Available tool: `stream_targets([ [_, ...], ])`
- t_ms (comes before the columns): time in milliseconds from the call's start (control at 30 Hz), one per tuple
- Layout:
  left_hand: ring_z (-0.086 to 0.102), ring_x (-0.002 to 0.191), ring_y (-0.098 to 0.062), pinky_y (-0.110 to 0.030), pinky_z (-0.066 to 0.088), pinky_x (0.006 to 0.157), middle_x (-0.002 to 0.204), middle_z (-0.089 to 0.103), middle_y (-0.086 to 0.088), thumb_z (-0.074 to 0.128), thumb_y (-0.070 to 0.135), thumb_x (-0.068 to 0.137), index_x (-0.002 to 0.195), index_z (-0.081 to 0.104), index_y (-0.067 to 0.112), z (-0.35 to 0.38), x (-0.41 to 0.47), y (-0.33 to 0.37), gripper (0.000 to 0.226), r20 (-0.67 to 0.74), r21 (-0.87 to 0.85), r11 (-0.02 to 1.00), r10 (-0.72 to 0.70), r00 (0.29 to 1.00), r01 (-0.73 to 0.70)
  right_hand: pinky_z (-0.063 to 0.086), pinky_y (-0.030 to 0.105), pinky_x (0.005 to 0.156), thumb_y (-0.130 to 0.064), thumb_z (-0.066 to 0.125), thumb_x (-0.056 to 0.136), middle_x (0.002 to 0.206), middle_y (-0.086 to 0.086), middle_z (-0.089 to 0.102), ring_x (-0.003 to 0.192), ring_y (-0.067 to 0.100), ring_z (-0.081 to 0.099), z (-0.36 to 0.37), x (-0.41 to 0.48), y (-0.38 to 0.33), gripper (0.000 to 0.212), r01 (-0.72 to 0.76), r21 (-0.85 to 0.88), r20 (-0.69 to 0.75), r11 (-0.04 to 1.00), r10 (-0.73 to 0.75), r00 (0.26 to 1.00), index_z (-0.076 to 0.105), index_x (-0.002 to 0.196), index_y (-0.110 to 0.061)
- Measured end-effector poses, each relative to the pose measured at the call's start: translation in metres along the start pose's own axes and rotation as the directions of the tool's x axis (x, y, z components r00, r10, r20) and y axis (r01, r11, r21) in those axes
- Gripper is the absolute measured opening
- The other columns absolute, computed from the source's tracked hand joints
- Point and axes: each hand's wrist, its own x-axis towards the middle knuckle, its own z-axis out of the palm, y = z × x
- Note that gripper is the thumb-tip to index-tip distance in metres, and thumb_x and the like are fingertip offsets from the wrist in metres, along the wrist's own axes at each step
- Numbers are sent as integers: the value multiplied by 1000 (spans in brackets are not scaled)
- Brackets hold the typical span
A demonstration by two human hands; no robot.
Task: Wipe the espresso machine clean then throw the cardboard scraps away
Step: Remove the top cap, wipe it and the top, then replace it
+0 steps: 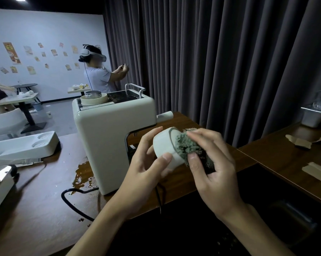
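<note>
A brown table (35,200) fills the lower left of the frame. On it, left of centre, the espresso machine (108,137) is set — cream, glossy and boxy, with a brown spill (84,174) pooled at its base. At centre, a white cylindrical part (165,145) is gripped by the left hand (146,163). A grey-green cloth (187,146) is pinched in the right hand (215,172) and pressed against the part's end. Torn tan cardboard scraps (302,143) are seen at the right edge.
</note>
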Motion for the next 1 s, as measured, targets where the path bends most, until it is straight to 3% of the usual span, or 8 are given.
stream_targets([
  [200,60,124,-36,-57,46,103,139,59,-7,67,28,87,147,44,34,-1,-2,1,65,75,-23,999,-45,996,47,46,33,103,-13,50,96,131,-1,57,126,13,51,-4,17,5,32,-126,32,87,992,123,989,66,123,-11],
  [300,57,128,-33,-51,46,103,142,57,-7,75,32,85,148,43,35,-1,-2,-1,71,57,-28,999,-23,998,24,40,25,107,-30,50,98,138,-7,52,132,8,46,-3,15,2,37,-155,-16,179,988,155,972,63,130,-17],
  [433,58,127,-31,-42,52,97,141,57,-6,71,28,86,146,45,36,-1,-1,-5,66,26,-49,998,-24,999,26,44,25,104,-19,54,96,137,-6,54,129,13,48,0,10,-1,33,-76,-99,158,992,92,983,64,128,-17],
  [533,56,129,-34,-49,50,100,141,56,-11,71,29,86,146,45,36,-4,0,-4,66,36,-26,999,-22,999,23,42,26,104,-14,54,96,136,-6,55,127,17,49,-2,14,1,32,-1,-92,193,996,19,981,66,125,-16],
  [633,57,128,-37,-54,49,101,140,57,-13,70,24,86,146,47,31,-3,-1,-1,65,57,-79,997,-23,998,27,43,30,105,-13,49,98,135,-5,55,128,14,50,-3,21,9,33,-72,0,194,997,71,979,64,127,-15],
  [767,61,123,-38,-46,55,95,138,60,-13,62,11,90,145,46,20,1,3,3,58,-6,-240,971,5,1000,-7,43,26,105,-10,51,98,132,-2,56,127,12,51,3,17,14,33,-134,16,132,991,131,983,63,129,-11],
  [900,62,122,-30,-33,57,87,134,63,-10,59,13,89,144,47,22,-4,7,7,57,-86,-181,983,23,996,-38,46,24,101,-4,59,93,128,2,57,124,13,53,7,6,3,32,-28,-10,162,1000,29,986,66,124,-9],
  [1000,61,121,-25,-33,57,87,134,63,-5,63,16,89,143,48,29,-6,6,9,58,-54,-39,998,49,997,-51,46,28,100,-5,58,93,128,2,57,123,17,51,9,8,-4,31,58,-50,165,997,-49,985,66,123,-9],
])
